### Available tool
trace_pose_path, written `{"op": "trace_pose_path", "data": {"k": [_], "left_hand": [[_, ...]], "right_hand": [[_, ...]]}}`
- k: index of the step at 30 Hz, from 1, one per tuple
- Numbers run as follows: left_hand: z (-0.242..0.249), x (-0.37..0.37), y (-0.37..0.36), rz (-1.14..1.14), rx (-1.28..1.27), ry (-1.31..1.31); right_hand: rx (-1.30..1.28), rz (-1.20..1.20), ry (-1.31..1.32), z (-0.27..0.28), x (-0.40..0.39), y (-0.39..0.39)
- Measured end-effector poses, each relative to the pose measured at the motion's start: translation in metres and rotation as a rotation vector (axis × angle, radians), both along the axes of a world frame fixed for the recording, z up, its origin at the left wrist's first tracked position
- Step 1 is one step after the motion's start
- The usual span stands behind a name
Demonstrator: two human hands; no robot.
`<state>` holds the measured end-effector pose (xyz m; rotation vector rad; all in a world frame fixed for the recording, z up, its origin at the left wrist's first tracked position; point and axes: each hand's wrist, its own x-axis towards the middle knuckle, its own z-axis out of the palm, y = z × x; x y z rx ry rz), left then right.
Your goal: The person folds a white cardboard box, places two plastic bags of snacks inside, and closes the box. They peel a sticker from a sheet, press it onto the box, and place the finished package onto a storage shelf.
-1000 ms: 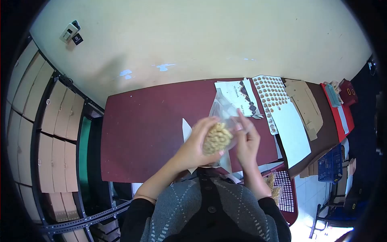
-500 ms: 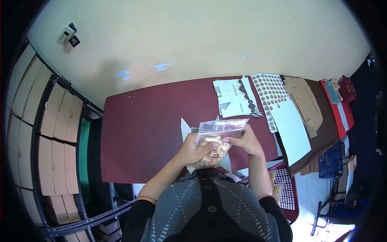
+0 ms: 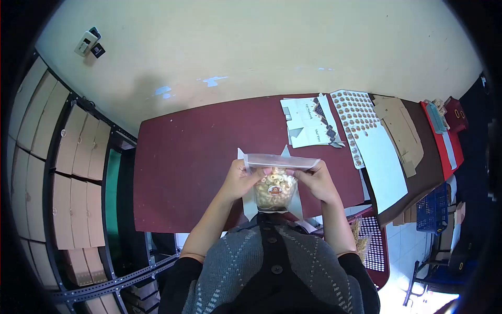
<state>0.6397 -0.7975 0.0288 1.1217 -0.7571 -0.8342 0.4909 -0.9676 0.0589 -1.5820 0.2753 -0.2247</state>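
Observation:
A clear plastic bag of pale ring-shaped pieces, with a small round label on its front, is held upright close to my chest. My left hand grips its upper left side, thumb on the front. On the upper right side my right hand holds it the same way. The bag's flat top edge spans between both hands; the fingers behind it are hidden. White paper lies beneath and behind the bag on the dark red table.
Printed sheets, a sheet of round stickers and cardboard lie at the table's right. A blue basket and a red crate stand at lower right. Shelves of boxes line the left.
The bag has turned from tilted to upright and faces me squarely. My left hand has moved up and left to its upper edge, and both thumbs now press near the top.

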Motion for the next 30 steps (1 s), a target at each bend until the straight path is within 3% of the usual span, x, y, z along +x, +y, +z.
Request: {"op": "trace_pose_path", "data": {"k": [3,5,7,9,11,12,13,15,20,22,25,28,30], "left_hand": [[0.007,0.003,-0.003,-0.051,-0.160,-0.188],[-0.008,0.014,-0.003,-0.146,-0.204,-0.208],[-0.014,0.016,-0.006,-0.285,-0.402,0.043],[-0.010,0.006,-0.001,-0.297,-0.324,0.137],[0.015,-0.008,-0.004,-0.186,-0.335,0.475],[0.008,-0.004,-0.005,-0.167,-0.189,0.217],[0.002,-0.003,-0.005,-0.166,-0.188,0.218],[-0.005,0.000,-0.005,-0.100,0.091,-0.060],[-0.015,0.001,-0.015,-0.005,0.057,-0.122],[-0.020,0.000,-0.016,0.140,0.024,-0.185],[-0.027,0.008,-0.008,0.131,0.028,-0.303],[-0.033,-0.002,-0.005,0.044,0.029,-0.294],[-0.041,-0.010,-0.006,-0.021,0.086,-0.301]], "right_hand": [[0.033,0.079,-0.224,0.003,0.003,0.000],[0.064,0.124,-0.219,0.001,0.001,-0.004],[0.042,0.183,-0.262,0.002,0.001,-0.006],[0.013,0.152,-0.243,0.004,-0.004,-0.001],[-0.112,0.048,-0.210,0.008,-0.004,-0.003],[-0.231,0.032,-0.214,0.009,-0.001,-0.002],[-0.230,0.032,-0.213,0.011,0.000,-0.001],[-0.267,0.030,-0.183,0.012,0.002,-0.001],[-0.362,0.253,-0.102,0.017,0.003,-0.029],[-0.372,0.220,-0.101,0.020,-0.009,-0.035],[-0.399,0.205,-0.050,0.023,-0.019,-0.033],[-0.852,0.139,-0.034,0.025,-0.013,-0.005],[-0.802,0.188,0.056,0.014,-0.006,0.004]]}}
